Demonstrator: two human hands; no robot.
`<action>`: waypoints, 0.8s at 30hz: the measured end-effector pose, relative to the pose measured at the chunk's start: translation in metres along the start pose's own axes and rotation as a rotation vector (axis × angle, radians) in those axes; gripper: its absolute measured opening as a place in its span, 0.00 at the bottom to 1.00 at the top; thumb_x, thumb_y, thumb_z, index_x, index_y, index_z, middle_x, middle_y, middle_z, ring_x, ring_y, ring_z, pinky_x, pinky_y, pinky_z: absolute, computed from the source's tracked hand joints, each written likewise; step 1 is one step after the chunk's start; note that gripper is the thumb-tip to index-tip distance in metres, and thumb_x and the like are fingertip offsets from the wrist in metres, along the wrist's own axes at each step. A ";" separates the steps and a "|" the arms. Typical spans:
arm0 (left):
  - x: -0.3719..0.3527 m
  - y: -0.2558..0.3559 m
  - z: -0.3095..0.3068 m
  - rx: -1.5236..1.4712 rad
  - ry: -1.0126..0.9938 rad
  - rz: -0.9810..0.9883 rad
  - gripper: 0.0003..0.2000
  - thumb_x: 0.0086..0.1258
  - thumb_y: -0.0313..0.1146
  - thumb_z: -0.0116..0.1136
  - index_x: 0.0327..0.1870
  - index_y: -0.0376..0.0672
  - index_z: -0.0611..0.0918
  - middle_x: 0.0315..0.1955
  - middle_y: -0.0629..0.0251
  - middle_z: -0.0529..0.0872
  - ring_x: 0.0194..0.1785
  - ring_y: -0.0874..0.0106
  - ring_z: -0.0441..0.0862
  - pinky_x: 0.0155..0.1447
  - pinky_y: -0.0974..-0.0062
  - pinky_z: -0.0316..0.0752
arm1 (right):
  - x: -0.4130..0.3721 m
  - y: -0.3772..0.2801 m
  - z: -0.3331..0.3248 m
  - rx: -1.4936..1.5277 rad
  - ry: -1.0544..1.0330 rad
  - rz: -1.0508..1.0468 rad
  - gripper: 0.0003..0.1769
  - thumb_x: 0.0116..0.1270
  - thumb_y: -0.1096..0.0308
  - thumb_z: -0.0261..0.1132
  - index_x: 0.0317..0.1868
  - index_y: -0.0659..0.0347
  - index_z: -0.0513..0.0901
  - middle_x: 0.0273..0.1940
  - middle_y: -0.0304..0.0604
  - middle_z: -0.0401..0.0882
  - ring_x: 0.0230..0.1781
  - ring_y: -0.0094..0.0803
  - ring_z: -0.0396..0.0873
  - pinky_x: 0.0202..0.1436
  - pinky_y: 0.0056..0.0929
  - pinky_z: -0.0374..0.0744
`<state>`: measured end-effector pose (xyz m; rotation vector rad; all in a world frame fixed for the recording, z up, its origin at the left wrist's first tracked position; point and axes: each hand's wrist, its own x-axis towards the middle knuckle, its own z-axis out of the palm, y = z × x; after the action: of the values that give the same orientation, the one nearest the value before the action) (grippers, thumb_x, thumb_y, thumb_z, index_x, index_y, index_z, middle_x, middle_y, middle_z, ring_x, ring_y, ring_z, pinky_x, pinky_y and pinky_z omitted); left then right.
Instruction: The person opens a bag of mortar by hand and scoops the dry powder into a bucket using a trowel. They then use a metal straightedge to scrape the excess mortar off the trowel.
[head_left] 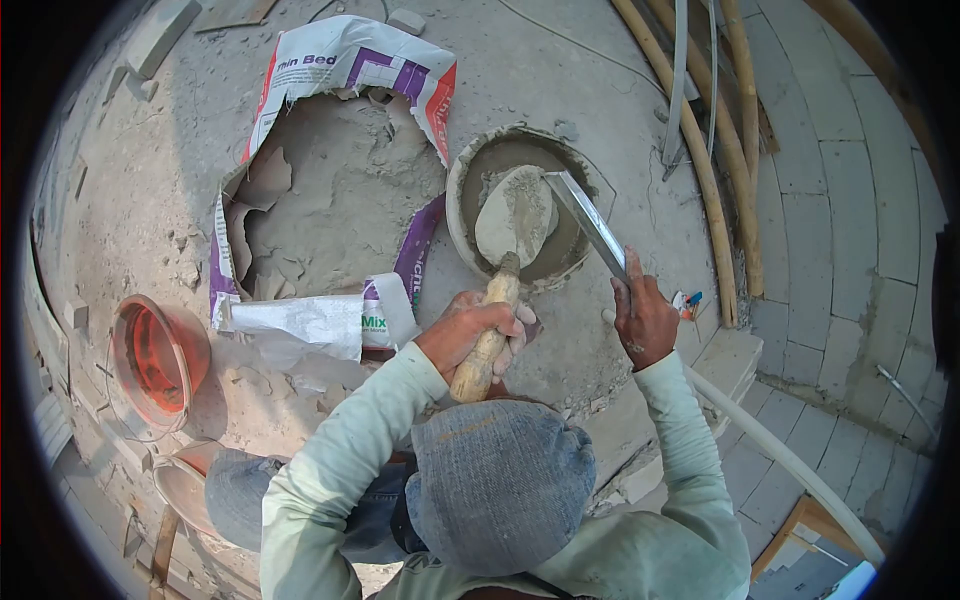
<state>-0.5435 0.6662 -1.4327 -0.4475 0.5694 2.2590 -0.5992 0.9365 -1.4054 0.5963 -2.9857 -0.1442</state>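
Note:
My left hand [479, 332] is wrapped round the wooden handle [485, 355] of a trowel. The trowel's blade [515, 215], coated with grey mortar, lies over a round bucket [459, 205] that holds wet grey mortar [560, 255]. In my right hand [644, 315] is a long, flat metal bar [592, 222], its far end over the bucket near the blade. Left of the bucket lies a torn-open bag [300, 65] full of grey powder [345, 190].
An orange-red bucket [190, 350] with a wire handle stands at the left. Bamboo poles [690, 130] lie at the upper right, beside a block wall [820, 220]. A pale pipe [790, 465] runs past my right arm. Rubble dots the ground.

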 end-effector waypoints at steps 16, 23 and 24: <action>0.007 -0.010 -0.008 0.016 0.012 -0.060 0.18 0.55 0.31 0.55 0.45 0.29 0.77 0.23 0.61 0.78 0.14 0.74 0.73 0.17 0.77 0.71 | -0.035 -0.001 -0.002 0.232 -0.196 0.030 0.32 0.63 0.67 0.67 0.67 0.60 0.68 0.36 0.55 0.82 0.29 0.49 0.83 0.30 0.41 0.80; 0.013 -0.012 -0.012 -0.017 0.023 -0.073 0.18 0.56 0.31 0.54 0.46 0.29 0.77 0.23 0.60 0.77 0.14 0.74 0.73 0.17 0.77 0.71 | -0.054 -0.012 -0.009 0.287 -0.209 -0.010 0.33 0.63 0.65 0.66 0.68 0.60 0.68 0.33 0.55 0.81 0.25 0.49 0.81 0.27 0.41 0.79; 0.013 -0.012 -0.011 -0.036 0.024 -0.062 0.18 0.56 0.31 0.54 0.46 0.29 0.76 0.23 0.60 0.77 0.14 0.74 0.73 0.17 0.77 0.72 | -0.053 -0.015 -0.015 0.287 -0.213 -0.007 0.33 0.63 0.65 0.66 0.68 0.60 0.68 0.33 0.55 0.81 0.25 0.49 0.81 0.27 0.41 0.79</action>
<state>-0.5418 0.6754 -1.4512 -0.5048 0.5207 2.2108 -0.5430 0.9425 -1.3964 0.6556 -3.2387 0.2401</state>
